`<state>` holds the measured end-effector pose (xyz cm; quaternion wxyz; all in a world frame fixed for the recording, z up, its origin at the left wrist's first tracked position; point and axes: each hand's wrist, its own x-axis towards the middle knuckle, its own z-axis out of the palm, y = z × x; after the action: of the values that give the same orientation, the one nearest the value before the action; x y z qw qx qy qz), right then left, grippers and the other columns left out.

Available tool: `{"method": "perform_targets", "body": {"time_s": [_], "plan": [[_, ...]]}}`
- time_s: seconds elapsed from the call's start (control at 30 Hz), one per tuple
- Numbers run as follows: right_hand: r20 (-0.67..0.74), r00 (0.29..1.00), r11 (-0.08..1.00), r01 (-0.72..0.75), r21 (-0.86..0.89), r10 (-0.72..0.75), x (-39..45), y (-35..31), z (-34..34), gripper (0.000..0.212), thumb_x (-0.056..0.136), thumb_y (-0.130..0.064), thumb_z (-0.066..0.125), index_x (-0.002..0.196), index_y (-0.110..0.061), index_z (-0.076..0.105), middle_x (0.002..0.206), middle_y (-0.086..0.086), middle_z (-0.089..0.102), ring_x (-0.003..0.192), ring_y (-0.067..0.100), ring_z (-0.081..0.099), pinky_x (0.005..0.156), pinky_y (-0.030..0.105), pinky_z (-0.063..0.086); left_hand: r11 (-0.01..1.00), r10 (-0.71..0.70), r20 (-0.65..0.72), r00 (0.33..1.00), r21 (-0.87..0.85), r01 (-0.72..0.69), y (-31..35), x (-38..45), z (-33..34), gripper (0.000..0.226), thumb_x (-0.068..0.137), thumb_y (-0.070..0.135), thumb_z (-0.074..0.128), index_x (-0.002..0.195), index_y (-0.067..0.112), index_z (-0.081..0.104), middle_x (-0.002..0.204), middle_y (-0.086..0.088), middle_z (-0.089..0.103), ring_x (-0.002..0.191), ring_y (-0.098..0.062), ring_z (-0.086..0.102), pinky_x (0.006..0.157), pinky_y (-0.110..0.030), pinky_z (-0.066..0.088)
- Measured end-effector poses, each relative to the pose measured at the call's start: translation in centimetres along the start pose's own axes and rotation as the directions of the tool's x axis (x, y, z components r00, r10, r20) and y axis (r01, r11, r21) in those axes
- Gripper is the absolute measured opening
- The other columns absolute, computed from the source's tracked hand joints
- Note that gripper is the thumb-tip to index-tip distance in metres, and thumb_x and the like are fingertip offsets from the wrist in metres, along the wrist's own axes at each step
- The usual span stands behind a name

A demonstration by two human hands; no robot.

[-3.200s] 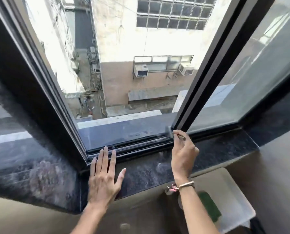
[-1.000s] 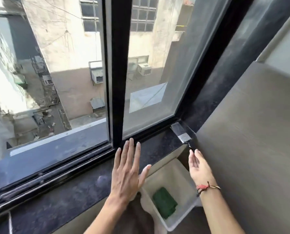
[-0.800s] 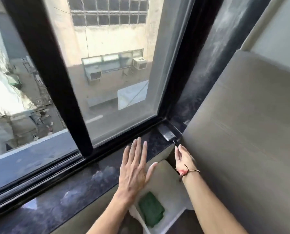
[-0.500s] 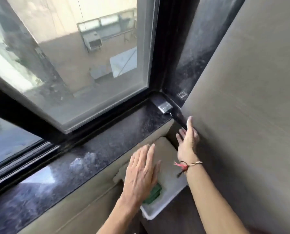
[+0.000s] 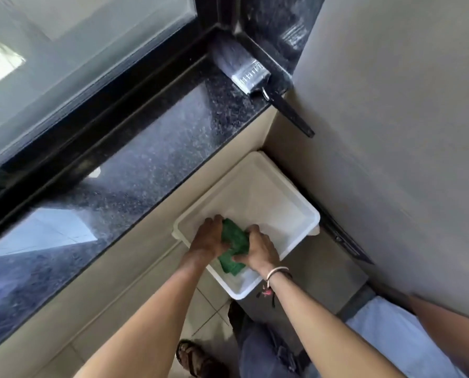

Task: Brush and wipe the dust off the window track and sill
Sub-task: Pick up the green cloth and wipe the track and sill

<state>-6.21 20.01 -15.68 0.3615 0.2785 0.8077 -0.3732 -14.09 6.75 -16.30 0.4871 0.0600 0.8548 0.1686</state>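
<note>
A green cloth (image 5: 234, 242) lies in a white plastic tub (image 5: 279, 192) below the sill. My left hand (image 5: 208, 238) and my right hand (image 5: 258, 248) both grip the cloth inside the tub, one on each side. A flat brush (image 5: 251, 73) with a black handle rests in the right corner of the dark speckled granite sill (image 5: 146, 165), its handle sticking out over the edge. The black window track (image 5: 102, 105) runs along the sill under the closed glass pane.
A grey panel (image 5: 391, 132) rises on the right, close to the tub and brush. The tub sits on a dark stand (image 5: 315, 282). Tiled floor, a sandalled foot (image 5: 198, 358) and my legs show below.
My right hand let go of the brush, which now lies in the sill corner. Both hands moved down into the tub and took hold of the green cloth. The view tilted downward.
</note>
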Motion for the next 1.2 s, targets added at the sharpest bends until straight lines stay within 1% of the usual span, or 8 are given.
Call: {"method": "perform_targets", "body": {"time_s": [0.2, 0.37, 0.5, 0.73, 0.8, 0.9, 1.03, 1.2], "plan": [[0.203, 0.979, 0.991, -0.023, 0.132, -0.005, -2.6, -0.3, -2.3, 0.058, 0.065, -0.015, 0.092, 0.117, -0.009, 0.070, 0.114, 0.009, 0.075, 0.110, 0.026, 0.071, 0.095, 0.034, 0.058, 0.977, 0.122, -0.037, 0.992, -0.174, -0.127, -0.1, -4.9, -1.7, 0.054, 0.074, 0.010, 0.087, 0.123, 0.004, 0.066, 0.124, -0.016, 0.068, 0.117, -0.030, 0.065, 0.091, -0.031, 0.050], [0.245, 0.933, 0.890, 0.135, 0.435, -0.262, -12.7, -3.4, -5.5, 0.043, 0.066, -0.009, 0.088, 0.102, -0.029, 0.075, 0.090, -0.008, 0.079, 0.082, 0.002, 0.073, 0.070, 0.020, 0.057, 0.863, 0.378, -0.268, 0.886, -0.246, -0.442, -0.6, -16.9, -6.0, 0.052, 0.069, 0.025, 0.093, 0.114, 0.014, 0.071, 0.105, -0.009, 0.070, 0.098, -0.022, 0.065, 0.089, -0.037, 0.051], [0.187, 0.824, 0.700, 0.309, 0.643, -0.535, -20.0, -8.1, -4.5, 0.060, 0.067, -0.008, 0.082, 0.125, -0.020, 0.072, 0.116, 0.006, 0.076, 0.105, 0.018, 0.071, 0.090, 0.032, 0.056, 0.724, 0.476, -0.438, 0.763, -0.297, -0.623, -2.4, -26.9, -9.9, 0.046, 0.070, 0.025, 0.092, 0.112, 0.025, 0.071, 0.104, 0.001, 0.067, 0.096, -0.013, 0.064, 0.087, -0.034, 0.054], [-0.052, 0.731, 0.378, 0.412, 0.829, -0.681, -26.5, -21.0, 4.7, 0.061, 0.062, -0.011, 0.085, 0.121, -0.012, 0.072, 0.113, 0.028, 0.074, 0.097, 0.043, 0.075, 0.080, 0.052, 0.062, 0.589, 0.128, -0.876, 0.466, -0.311, -0.746, -14.2, -39.0, -15.7, 0.032, 0.084, 0.022, 0.083, 0.112, 0.031, 0.070, 0.109, 0.001, 0.072, 0.102, -0.015, 0.070, 0.091, -0.030, 0.061], [-0.299, 0.755, 0.441, 0.603, 0.664, -0.583, -26.3, -25.6, 6.8, 0.052, 0.070, -0.005, 0.086, 0.116, -0.021, 0.068, 0.108, 0.016, 0.077, 0.098, 0.038, 0.075, 0.086, 0.045, 0.063, 0.706, -0.063, -0.942, 0.329, -0.275, -0.653, -19.3, -39.4, -16.6, 0.023, 0.089, 0.017, 0.078, 0.109, 0.024, 0.070, 0.107, 0.001, 0.073, 0.100, -0.013, 0.071, 0.092, -0.037, 0.061], [-0.606, 0.488, 0.597, 0.802, 0.028, -0.628, -25.2, -32.8, 8.3, 0.049, 0.079, -0.010, 0.084, 0.112, -0.028, 0.052, 0.105, -0.001, 0.067, 0.093, 0.015, 0.068, 0.082, 0.009, 0.051, 0.936, -0.105, -0.974, 0.202, -0.166, -0.311, -26.8, -38.0, -16.4, 0.027, 0.099, 0.026, 0.063, 0.124, 0.015, 0.065, 0.123, -0.005, 0.067, 0.117, -0.025, 0.066, 0.106, -0.045, 0.054], [-0.431, 0.436, 0.610, 0.481, -0.630, -0.790, -22.8, -37.4, 11.3, 0.064, 0.081, -0.045, 0.078, 0.130, -0.011, 0.056, 0.138, 0.013, 0.052, 0.128, 0.034, 0.052, 0.106, 0.042, 0.048, 0.998, -0.026, -0.963, 0.268, -0.008, 0.068, -33.2, -34.9, -13.8, 0.080, 0.107, 0.054, 0.013, 0.140, -0.003, 0.058, 0.146, -0.026, 0.058, 0.135, -0.041, 0.058, 0.116, -0.050, 0.046], [-0.452, 0.304, 0.545, 0.472, -0.693, -0.838, -20.8, -36.7, 13.0, 0.062, 0.087, -0.068, 0.055, 0.121, -0.017, 0.061, 0.140, 0.010, 0.056, 0.130, 0.030, 0.054, 0.107, 0.046, 0.047, 0.991, 0.062, -0.963, 0.263, 0.092, 0.101, -36.0, -32.1, -11.7, 0.068, 0.109, 0.043, 0.018, 0.153, -0.003, 0.040, 0.163, -0.019, 0.040, 0.150, -0.032, 0.041, 0.129, -0.038, 0.016]]}}
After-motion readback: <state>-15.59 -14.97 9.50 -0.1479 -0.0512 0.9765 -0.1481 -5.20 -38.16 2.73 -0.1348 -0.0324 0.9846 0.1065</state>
